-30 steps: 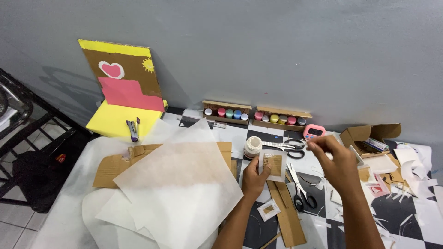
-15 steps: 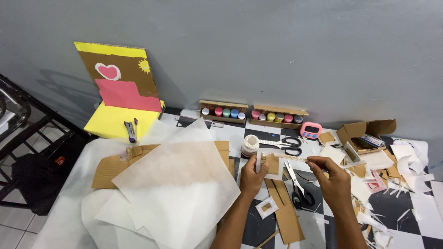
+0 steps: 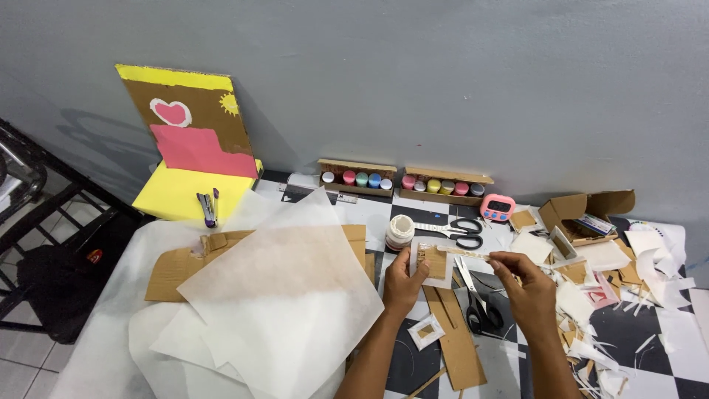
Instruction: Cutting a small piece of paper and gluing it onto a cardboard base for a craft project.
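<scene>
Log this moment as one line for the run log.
left hand: holds white-framed cardboard square | right hand: pinches thin strip across its top | nearby: scissors, white jar

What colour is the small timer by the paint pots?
Pink timer, blue buttons; head view.

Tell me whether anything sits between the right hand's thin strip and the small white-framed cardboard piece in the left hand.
Nothing visible does. The right hand holds the strip directly across the framed piece, gripped by the left hand.
</scene>
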